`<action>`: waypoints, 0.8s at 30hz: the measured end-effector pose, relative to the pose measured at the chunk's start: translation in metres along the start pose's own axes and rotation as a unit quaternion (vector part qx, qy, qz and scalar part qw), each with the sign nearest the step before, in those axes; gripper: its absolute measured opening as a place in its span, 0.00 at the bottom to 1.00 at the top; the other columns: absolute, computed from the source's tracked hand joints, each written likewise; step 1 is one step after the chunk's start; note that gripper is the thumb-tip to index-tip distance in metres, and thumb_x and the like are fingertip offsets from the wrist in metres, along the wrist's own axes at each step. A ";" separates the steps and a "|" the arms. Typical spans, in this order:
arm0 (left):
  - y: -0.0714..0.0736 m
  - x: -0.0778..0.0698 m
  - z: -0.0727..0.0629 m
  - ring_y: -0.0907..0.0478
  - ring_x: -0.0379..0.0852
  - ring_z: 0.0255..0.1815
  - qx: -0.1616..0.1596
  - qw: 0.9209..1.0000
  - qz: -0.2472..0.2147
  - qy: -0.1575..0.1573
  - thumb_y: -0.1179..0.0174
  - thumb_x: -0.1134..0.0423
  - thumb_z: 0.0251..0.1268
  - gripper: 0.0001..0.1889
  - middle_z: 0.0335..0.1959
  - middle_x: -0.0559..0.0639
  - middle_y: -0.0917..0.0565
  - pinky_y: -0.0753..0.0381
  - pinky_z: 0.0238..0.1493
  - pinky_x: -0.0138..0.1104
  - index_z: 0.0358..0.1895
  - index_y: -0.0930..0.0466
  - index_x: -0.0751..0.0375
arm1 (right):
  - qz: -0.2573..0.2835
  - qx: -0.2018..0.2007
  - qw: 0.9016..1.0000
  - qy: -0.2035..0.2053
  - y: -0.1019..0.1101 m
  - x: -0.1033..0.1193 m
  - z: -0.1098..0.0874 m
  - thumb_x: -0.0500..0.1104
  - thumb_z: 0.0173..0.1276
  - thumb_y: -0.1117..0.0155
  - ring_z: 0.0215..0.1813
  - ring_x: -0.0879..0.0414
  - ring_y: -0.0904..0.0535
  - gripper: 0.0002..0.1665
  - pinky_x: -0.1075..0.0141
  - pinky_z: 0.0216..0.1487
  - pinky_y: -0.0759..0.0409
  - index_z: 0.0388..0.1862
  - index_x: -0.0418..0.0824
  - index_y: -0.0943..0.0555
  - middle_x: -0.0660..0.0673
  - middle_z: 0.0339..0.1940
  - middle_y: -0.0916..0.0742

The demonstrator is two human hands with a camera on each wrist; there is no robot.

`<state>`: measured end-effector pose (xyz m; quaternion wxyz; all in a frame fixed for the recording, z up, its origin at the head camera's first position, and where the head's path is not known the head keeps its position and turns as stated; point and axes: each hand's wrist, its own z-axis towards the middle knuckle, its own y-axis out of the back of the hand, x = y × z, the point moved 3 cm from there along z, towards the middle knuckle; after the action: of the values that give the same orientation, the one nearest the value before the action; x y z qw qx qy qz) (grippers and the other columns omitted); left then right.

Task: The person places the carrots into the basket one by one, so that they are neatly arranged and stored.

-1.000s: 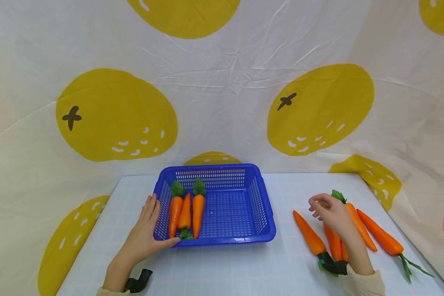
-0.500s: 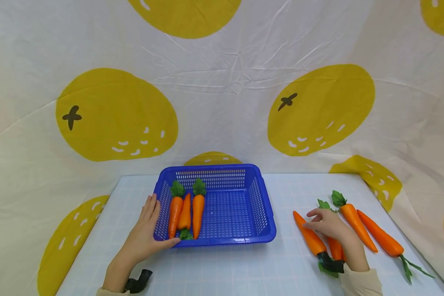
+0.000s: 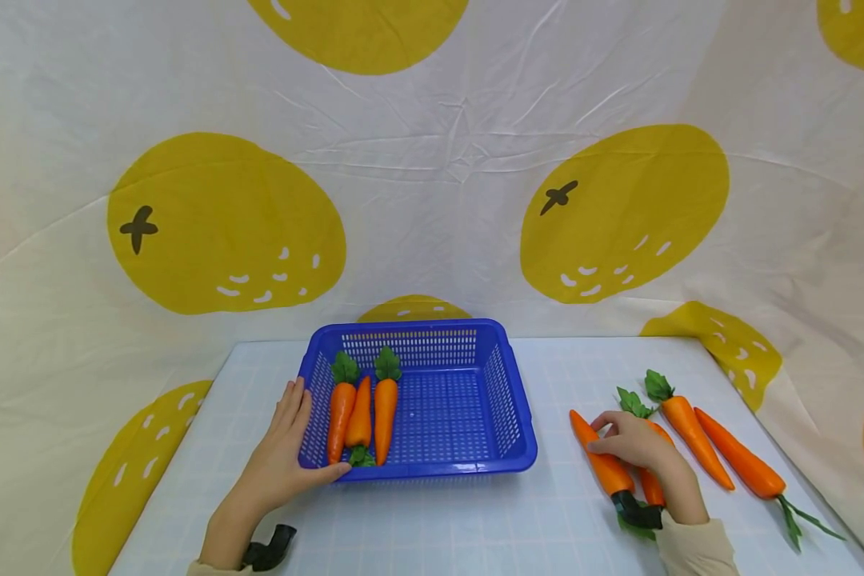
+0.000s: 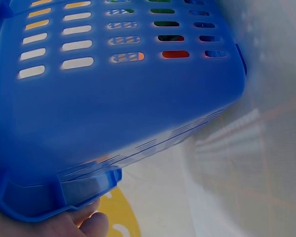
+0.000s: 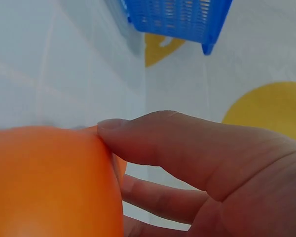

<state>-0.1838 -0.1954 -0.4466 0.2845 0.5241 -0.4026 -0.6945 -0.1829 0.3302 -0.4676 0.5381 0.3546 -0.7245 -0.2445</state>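
Observation:
A blue plastic basket [image 3: 450, 412] stands in the middle of the table, with three orange carrots [image 3: 360, 420] lying at its left side. My left hand [image 3: 281, 456] rests at the near left corner of the basket, fingers straight along the left side and thumb on the front rim. On the right, my right hand [image 3: 641, 444] pinches a carrot [image 3: 608, 470] near its tapered end; this carrot lies on the table. In the right wrist view the thumb presses one side of the carrot [image 5: 49, 182] and fingers show on the other.
Beside the right hand a carrot [image 3: 651, 484] lies partly hidden under it. Farther right are a leafy carrot [image 3: 697, 440] and another carrot [image 3: 749, 464] with thin green stems. A cloth printed with yellow fruit [image 3: 622, 212] hangs behind the table [image 3: 432, 528].
My right hand has come down and a little nearer, from above the carrots onto the leftmost one, and its fingers have closed round it. The left hand and basket have not moved.

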 end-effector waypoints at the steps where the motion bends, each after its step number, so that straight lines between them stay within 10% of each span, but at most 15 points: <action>1: 0.000 0.000 0.000 0.69 0.60 0.80 -0.001 1.000 0.000 -0.001 0.28 0.33 0.44 0.68 0.81 0.60 0.64 0.50 0.70 0.65 0.78 0.56 0.72 | 0.002 -0.001 1.000 0.002 -0.001 0.000 0.000 0.46 0.63 0.29 0.29 0.52 0.26 0.20 0.61 0.31 0.27 0.48 0.36 0.20 0.45 0.30 0.22; 24: 0.001 -0.001 0.000 0.69 0.60 0.81 -0.003 1.000 -0.004 -0.004 0.28 0.32 0.44 0.68 0.81 0.60 0.64 0.49 0.70 0.66 0.78 0.56 0.72 | 0.127 -0.022 0.992 0.002 0.005 0.002 0.002 0.46 0.67 0.31 0.34 0.51 0.22 0.29 0.59 0.34 0.18 0.59 0.29 0.26 0.42 0.38 0.17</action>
<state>-0.1834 -0.1953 -0.4451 0.2817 0.5218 -0.3998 -0.6990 -0.1869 0.3322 -0.4633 0.5742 0.2485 -0.7567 -0.1897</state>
